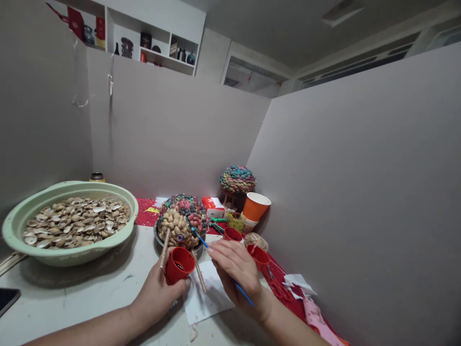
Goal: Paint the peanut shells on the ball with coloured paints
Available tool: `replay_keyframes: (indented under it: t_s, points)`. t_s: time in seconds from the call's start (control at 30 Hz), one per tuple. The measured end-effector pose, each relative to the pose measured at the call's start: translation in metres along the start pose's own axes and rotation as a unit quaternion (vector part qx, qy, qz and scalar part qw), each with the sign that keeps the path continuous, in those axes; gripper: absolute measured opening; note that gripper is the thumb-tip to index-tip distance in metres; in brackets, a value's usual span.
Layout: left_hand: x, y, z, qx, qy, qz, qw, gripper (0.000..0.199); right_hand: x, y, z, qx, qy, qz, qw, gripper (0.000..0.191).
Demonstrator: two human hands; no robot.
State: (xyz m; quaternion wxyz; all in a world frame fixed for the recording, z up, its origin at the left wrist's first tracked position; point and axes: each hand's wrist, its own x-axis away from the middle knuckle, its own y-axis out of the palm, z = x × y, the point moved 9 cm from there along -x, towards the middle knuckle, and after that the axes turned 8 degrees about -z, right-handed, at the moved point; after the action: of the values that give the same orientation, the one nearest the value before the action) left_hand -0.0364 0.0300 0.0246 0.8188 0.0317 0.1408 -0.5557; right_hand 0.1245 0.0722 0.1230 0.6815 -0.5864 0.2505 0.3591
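Note:
My left hand [156, 290] is wrapped round a red cup [177, 271] with dark liquid at its bottom. In my right hand [239, 274] is a blue paintbrush [243, 292], its tip at the surface of a rounded craft piece covered in peanut shells [175, 222]. Part of that piece is painted pink, green and dark blue; the near left part is bare tan shell. It rests in a dark metal bowl [157, 240], and two sticks [200, 274] project from it toward me. White paper [209, 302] lies under my hands.
A green basket [68, 259] of shells stands left, near a phone [7, 300]. Behind are a painted shell piece [237, 180] and an orange cup [255, 207]. Right lie more red cups [258, 259], twine [261, 241] and red scissors [279, 288]. Grey partitions [345, 192] enclose the table.

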Motion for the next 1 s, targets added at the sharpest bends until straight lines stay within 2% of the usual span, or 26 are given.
replay_keyframes:
  t_s: [0.13,0.27,0.6,0.77,0.9,1.0]
  points:
    - [0.0,0.0,0.001,0.014,0.021,0.001,1.0,0.045,-0.013,0.009,0.004,-0.005,0.006,-0.006,1.0,0.043]
    - [0.0,0.001,-0.001,0.001,0.014,-0.006,1.0,0.042,-0.016,0.016,0.008,-0.002,0.017,-0.017,1.0,0.043]
    - [0.0,0.002,0.0,-0.013,0.011,-0.012,1.0,0.04,0.008,0.003,-0.004,0.029,-0.01,-0.04,0.999,0.035]
    - [0.0,0.001,-0.006,0.007,0.013,-0.006,1.0,0.043,-0.003,0.001,-0.002,0.018,-0.001,-0.02,1.0,0.042]
    - [0.0,0.001,-0.005,0.012,0.024,-0.014,1.0,0.044,-0.015,0.008,0.002,0.007,-0.002,-0.013,1.0,0.044]
    - [0.0,0.0,-0.003,-0.003,0.024,-0.01,1.0,0.042,-0.013,0.013,0.002,0.006,-0.002,-0.019,1.0,0.043]
